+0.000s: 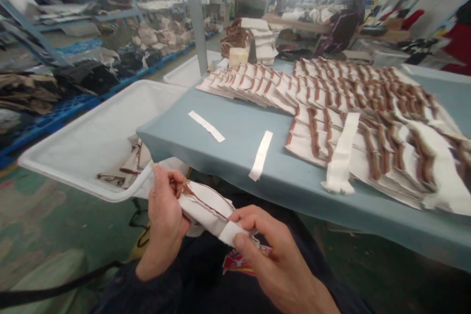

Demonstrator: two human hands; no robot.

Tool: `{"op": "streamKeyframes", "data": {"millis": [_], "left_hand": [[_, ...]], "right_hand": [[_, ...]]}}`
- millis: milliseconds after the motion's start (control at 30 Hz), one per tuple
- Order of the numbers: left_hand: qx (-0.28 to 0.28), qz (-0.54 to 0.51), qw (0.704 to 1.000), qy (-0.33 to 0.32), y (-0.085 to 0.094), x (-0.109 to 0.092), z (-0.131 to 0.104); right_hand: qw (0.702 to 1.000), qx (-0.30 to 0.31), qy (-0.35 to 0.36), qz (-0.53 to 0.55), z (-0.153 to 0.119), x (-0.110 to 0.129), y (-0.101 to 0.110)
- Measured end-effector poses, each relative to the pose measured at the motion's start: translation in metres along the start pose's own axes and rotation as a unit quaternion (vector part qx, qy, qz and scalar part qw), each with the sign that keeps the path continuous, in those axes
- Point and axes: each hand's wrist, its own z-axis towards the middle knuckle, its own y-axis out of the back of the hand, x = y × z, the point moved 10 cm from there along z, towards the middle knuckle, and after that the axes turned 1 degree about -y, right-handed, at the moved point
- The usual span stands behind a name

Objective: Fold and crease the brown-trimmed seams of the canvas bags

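A folded off-white fabric piece with brown edging point(206, 201) is held between my two hands, in front of the table's near edge. My left hand point(165, 216) grips its left end, fingers curled round it. At the other end, my right hand point(274, 248) pinches the fabric together with a short white strip point(231, 233) between thumb and fingers. A red printed item point(239, 262) shows partly below my right hand; its kind is hidden. Two loose white strips lie on the blue-grey tabletop, one on the left point(206, 126) and one nearer the middle point(261, 156).
Overlapping rows of brown-edged fabric pieces point(257, 83) cover the table's far and right parts, with white strips point(344, 152) on top. Left of the blue-grey table point(176, 127) stands a white plastic bin point(84, 142) with pieces inside. A metal post point(195, 14) rises behind. Another person point(344, 24) sits farther back.
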Motion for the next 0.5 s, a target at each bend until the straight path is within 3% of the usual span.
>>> {"op": "streamKeyframes", "data": {"millis": [133,300,400,500], "left_hand": [[0.041,-0.029,0.998,0.037,-0.008,0.012,-0.019],[0.083,-0.041,0.991,0.094,-0.021,0.025,-0.035],[0.116,0.012,0.99,0.079,-0.023,0.026,-0.037],[0.174,0.115,0.977,0.034,-0.02,0.023,-0.035]], "right_hand": [[0.987,0.002,0.112,-0.117,-0.005,0.02,-0.016],[0.952,-0.025,0.165,-0.258,-0.016,0.011,-0.027],[0.939,-0.039,0.175,-0.294,-0.021,0.003,-0.027],[0.937,-0.012,0.187,-0.296,-0.022,-0.001,-0.025]]}}
